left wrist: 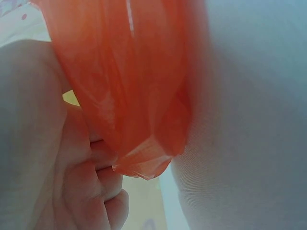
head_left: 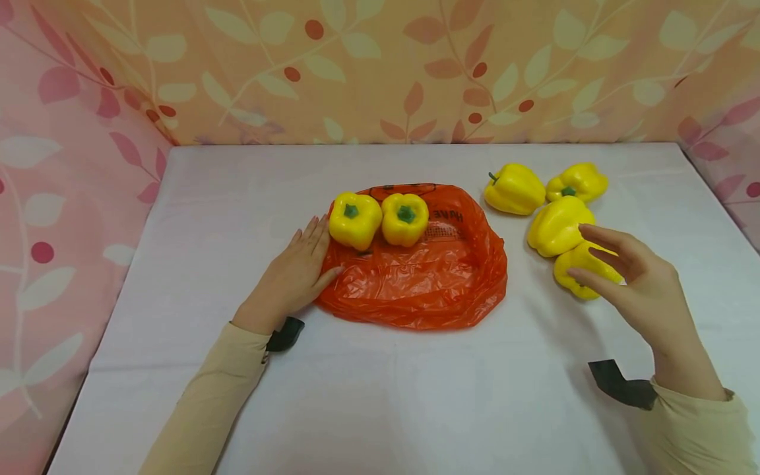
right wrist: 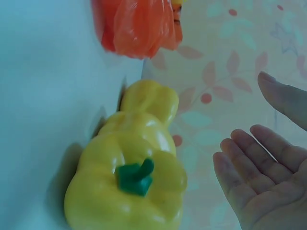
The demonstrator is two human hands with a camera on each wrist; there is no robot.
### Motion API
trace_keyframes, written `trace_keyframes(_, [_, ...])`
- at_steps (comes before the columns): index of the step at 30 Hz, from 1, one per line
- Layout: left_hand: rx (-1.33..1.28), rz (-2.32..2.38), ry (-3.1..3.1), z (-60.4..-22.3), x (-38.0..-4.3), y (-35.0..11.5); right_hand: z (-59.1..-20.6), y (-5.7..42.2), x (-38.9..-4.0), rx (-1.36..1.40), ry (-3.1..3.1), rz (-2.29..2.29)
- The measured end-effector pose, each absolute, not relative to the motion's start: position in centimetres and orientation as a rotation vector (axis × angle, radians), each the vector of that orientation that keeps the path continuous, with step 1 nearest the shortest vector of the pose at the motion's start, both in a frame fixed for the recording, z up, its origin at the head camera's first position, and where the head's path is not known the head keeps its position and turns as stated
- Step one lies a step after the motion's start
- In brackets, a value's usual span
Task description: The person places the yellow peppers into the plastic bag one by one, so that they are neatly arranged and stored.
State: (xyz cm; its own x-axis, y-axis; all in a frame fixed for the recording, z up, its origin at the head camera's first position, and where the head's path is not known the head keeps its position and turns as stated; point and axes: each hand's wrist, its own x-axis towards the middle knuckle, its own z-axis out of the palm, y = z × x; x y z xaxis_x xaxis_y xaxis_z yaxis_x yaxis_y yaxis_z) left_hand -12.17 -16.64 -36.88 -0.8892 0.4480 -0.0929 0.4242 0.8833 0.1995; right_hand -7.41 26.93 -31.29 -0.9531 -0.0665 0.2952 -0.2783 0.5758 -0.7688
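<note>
Nearest yellow pepper [head_left: 577, 259] lies right of the red bag [head_left: 410, 277], beside another pepper [head_left: 557, 227]. Right hand [head_left: 647, 284] hovers near, spread wide, empty; an off-centre grasp could roll both. Left hand [head_left: 297, 270], fingers straight, touches the bag's edge.

1. Crumpled red plastic bag [head_left: 410, 277]: two glossy yellow bell peppers [head_left: 355, 227] obstruct its far-left part.
2. Its right: passable gap, then four more peppers [head_left: 560, 224].
3. Its left: bare left hand [head_left: 291, 274] blocks.
4. Its nearside: passable smooth white cloth [head_left: 392, 396].

Two yellow bell peppers [head_left: 406, 227] are sitting side by side, stems up, at the far left of a crumpled red plastic bag [head_left: 410, 277]; four more peppers [head_left: 555, 227] are lying clustered to its right.
</note>
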Motion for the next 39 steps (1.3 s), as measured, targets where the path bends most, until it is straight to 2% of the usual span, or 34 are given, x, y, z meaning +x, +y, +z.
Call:
trace_keyframes(24, [0.668,0.26,2.913,-36.8,-12.1,-16.6,-32.9,31.6,-6.2,0.004,-2.701,1.155])
trace_keyframes(39, [0.687,0.277,2.926,-37.0,-12.1,-16.7,-34.6,32.3,-6.8,0.035,-2.708,1.137])
